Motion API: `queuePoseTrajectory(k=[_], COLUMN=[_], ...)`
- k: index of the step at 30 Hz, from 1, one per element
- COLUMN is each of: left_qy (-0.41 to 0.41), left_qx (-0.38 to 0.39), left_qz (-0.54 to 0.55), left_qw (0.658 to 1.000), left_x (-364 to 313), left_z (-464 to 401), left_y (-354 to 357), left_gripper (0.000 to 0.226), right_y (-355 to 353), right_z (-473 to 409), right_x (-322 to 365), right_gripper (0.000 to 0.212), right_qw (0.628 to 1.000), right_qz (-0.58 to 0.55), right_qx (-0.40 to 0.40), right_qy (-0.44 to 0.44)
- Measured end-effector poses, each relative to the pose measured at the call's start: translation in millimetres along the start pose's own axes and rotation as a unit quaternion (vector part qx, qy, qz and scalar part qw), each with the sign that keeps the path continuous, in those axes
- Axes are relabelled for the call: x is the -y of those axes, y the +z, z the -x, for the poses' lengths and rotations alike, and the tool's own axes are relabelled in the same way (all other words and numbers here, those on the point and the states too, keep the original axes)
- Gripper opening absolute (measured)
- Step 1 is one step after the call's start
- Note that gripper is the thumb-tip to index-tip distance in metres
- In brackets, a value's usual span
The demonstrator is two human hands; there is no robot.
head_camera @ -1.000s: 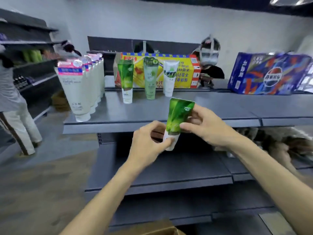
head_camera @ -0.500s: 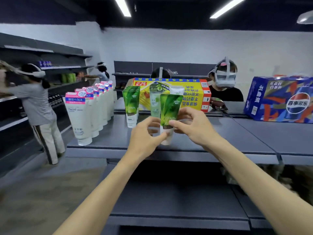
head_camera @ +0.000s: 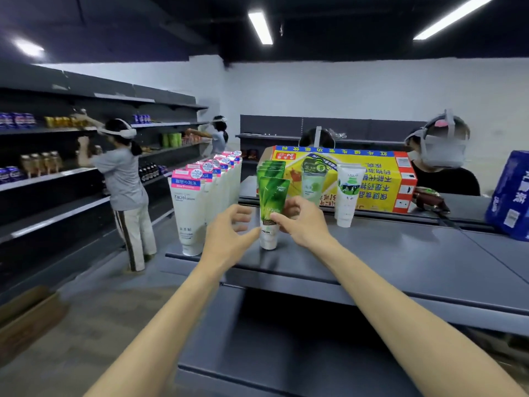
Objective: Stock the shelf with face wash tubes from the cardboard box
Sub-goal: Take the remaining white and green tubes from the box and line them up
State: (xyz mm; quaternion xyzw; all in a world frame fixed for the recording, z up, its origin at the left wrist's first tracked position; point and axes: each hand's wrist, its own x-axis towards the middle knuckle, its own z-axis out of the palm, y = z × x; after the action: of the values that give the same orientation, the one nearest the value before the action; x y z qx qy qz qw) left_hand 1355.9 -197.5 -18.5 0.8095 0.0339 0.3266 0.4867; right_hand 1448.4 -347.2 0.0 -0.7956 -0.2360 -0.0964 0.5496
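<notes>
Green face wash tube [head_camera: 270,213], carried a moment ago, now stands on the shelf [head_camera: 386,253]; right hand [head_camera: 303,222] pinches it, left hand [head_camera: 226,239] open beside.

Looks to me like a small retail shop, set up for stocking. I see grey metal gondola shelving [head_camera: 372,262] in rows, wall shelves [head_camera: 57,179] with bottles and packets, face wash tubes [head_camera: 206,193] lined up facing out, drink cartons [head_camera: 343,179] on top, and fluorescent strip lights [head_camera: 260,27] overhead.
</notes>
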Motion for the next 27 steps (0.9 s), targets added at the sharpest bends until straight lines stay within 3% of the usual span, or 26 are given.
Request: queuePoseTrajectory(k=[10, 27], left_qy=[0.049, 0.053], left_qx=[-0.004, 0.017], left_qz=[0.02, 0.025], left_qw=[0.999, 0.998], left_x=[10.1, 12.9], left_z=[-15.6, -16.5], left_y=[8.2, 1.3], left_gripper=[0.032, 0.028], right_y=[19.3, 17.2], right_z=[-21.0, -26.8], right_x=[2.9, 1.0], right_gripper=[0.028, 0.036], right_qw=[0.996, 0.995], right_qz=[0.086, 0.098], right_qx=[-0.015, 0.002], right_qy=[-0.019, 0.008])
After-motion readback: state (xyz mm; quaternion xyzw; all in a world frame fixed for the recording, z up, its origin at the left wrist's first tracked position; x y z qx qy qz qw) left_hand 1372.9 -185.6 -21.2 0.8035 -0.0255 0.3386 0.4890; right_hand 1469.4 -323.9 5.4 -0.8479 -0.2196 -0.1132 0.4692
